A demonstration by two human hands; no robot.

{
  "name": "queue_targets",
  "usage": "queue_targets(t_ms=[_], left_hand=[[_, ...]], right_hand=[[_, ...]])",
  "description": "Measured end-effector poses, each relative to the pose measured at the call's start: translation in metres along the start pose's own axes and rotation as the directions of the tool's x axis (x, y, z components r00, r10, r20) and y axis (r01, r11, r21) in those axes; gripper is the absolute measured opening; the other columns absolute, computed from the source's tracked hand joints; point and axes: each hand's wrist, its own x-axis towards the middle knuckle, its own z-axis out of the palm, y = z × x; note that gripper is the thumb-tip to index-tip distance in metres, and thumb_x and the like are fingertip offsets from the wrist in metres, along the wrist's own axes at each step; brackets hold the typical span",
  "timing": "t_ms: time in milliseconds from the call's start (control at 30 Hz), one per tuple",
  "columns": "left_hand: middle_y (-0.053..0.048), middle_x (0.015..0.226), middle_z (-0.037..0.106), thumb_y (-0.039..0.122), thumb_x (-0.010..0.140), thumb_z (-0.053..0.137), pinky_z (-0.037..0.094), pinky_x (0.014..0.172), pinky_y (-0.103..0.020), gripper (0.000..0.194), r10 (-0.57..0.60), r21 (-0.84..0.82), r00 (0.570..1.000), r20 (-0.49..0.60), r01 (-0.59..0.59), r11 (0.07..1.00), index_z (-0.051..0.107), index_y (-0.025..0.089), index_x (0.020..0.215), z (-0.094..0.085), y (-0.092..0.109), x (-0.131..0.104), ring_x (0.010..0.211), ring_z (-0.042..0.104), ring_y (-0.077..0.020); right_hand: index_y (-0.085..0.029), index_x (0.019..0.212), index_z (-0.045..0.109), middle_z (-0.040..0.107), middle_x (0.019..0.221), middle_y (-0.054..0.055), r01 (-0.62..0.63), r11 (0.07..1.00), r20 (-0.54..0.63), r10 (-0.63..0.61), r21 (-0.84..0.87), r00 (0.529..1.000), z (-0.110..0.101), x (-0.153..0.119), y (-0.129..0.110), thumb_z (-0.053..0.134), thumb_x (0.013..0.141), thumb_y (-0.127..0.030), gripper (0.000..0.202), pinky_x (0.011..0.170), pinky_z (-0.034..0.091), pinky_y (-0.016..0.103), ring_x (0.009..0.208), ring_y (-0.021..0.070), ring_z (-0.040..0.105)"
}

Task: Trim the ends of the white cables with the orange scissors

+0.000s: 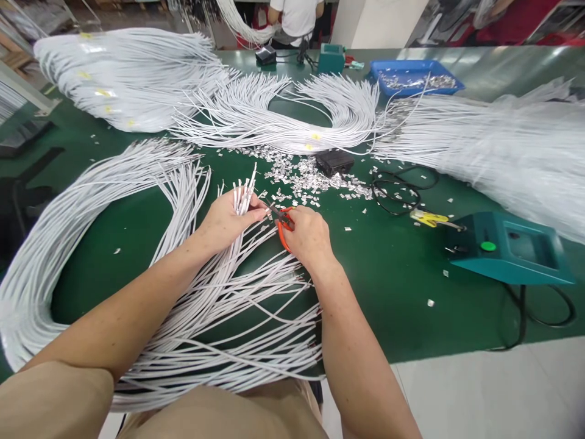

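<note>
My left hand (231, 216) is closed around several white cables (244, 198), their ends sticking up above the fingers. In my right hand (308, 235) is a pair of cutting pliers (284, 225) with orange-red handles. The dark jaws point left and meet the left hand's fingertips at a cable end; whether they are closed is too small to tell. More loose white cables (256, 286) fan out below both hands, their ends toward my right forearm. A big looped bundle of white cables (31, 256) curves round on the left.
Small silvery scraps (297, 174) lie scattered past my hands, around a black box (335, 163). Further white bundles (137, 79) line the back. A blue tray (415, 76) holds small parts. On the right stands a teal device (507, 247) with a yellow clip (429, 218). A person (297, 21) is beyond.
</note>
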Motion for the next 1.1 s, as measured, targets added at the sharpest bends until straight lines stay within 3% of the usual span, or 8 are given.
queue_targets(t_ms=[267,500,833,1000,1100], left_hand=[[-0.003,0.092,0.071,0.025,0.07,0.071,0.048,0.082,-0.033,0.02,0.007,-0.114,0.999,0.052,-0.001,0.993,0.056,0.018,0.08,0.0,-0.002,0.001,0.085,0.064,-0.0175],[-0.004,0.096,0.071,0.028,0.072,0.071,0.048,0.086,-0.034,0.02,0.031,-0.082,0.997,0.071,-0.025,0.996,0.057,0.018,0.081,-0.001,-0.002,0.001,0.088,0.065,-0.0188],[-0.002,0.083,0.071,0.029,0.066,0.075,0.049,0.077,-0.032,0.024,0.014,-0.026,0.999,-0.044,-0.015,1.0,0.055,0.019,0.074,0.003,-0.001,-0.002,0.078,0.065,-0.0186],[0.0,0.079,0.071,0.025,0.066,0.074,0.051,0.076,-0.032,0.023,-0.015,-0.105,0.999,-0.041,0.011,0.994,0.052,0.02,0.073,0.004,0.0,-0.001,0.077,0.067,-0.0187],[0.0,0.081,0.072,0.03,0.065,0.075,0.05,0.078,-0.032,0.023,-0.004,0.008,0.998,-0.07,0.005,1.0,0.057,0.02,0.074,0.004,0.002,-0.002,0.078,0.066,-0.0185]], right_hand=[[-0.019,0.072,0.061,0.062,0.077,0.003,0.014,1.0,-0.009,-0.014,0.002,1.0,0.0,0.0,-0.001,0.053,0.085,-0.026,0.017,0.063,0.031,0.028,0.075,0.0159,0.054],[-0.018,0.077,0.064,0.064,0.081,0.006,0.025,0.999,-0.004,-0.025,-0.027,1.0,-0.001,0.0,-0.001,0.053,0.085,-0.025,0.015,0.068,0.034,0.029,0.081,0.0187,0.056],[-0.017,0.078,0.064,0.064,0.08,0.007,0.056,0.997,-0.011,-0.057,-0.046,0.998,0.003,-0.001,-0.001,0.05,0.09,-0.028,0.021,0.068,0.033,0.03,0.08,0.0191,0.056],[-0.018,0.072,0.063,0.063,0.077,0.003,0.007,0.987,0.015,-0.009,0.158,1.0,-0.002,0.001,-0.001,0.056,0.084,-0.028,0.017,0.065,0.034,0.027,0.074,0.0158,0.055],[-0.018,0.075,0.066,0.065,0.078,0.001,-0.099,0.88,-0.012,0.118,0.464,0.993,-0.007,0.002,-0.004,0.058,0.081,-0.03,0.015,0.065,0.039,0.026,0.07,0.0139,0.056]])
